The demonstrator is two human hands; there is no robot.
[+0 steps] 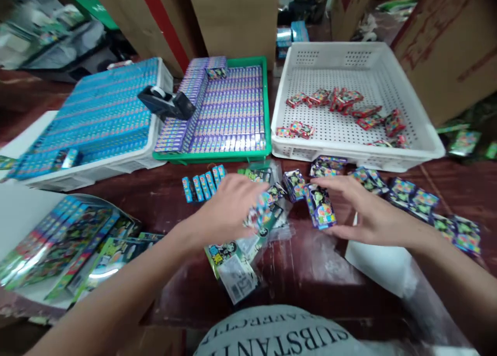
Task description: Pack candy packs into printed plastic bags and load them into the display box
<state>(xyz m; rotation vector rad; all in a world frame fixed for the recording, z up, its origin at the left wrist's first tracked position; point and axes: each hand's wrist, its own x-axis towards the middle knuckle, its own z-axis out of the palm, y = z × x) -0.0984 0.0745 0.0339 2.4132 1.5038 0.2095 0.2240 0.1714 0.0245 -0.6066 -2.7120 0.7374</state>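
Note:
My left hand point(233, 206) is smeared by motion above the middle of the table, its fingers closed round a small colourful packet point(259, 215) that is blurred along with it. Between the thumb and fingers of my right hand point(359, 211) is a small purple-and-black packet point(322, 206), with another partly behind it. More such packets point(294, 184) lie just beyond. Under and near my left hand are clear plastic wrapping and a flat green-and-black printed package point(233, 273) with a white label. Several small blue boxes point(204, 184) stand in a row to its left.
At the back are a white crate point(165, 82) of blue boxes, a green tray point(267, 113) of purple boxes and a white perforated crate point(349, 43) with red packets. A black tape dispenser point(166, 102) straddles two crates. Purple packets point(423, 201) line the right; printed packages point(70, 242) lie left.

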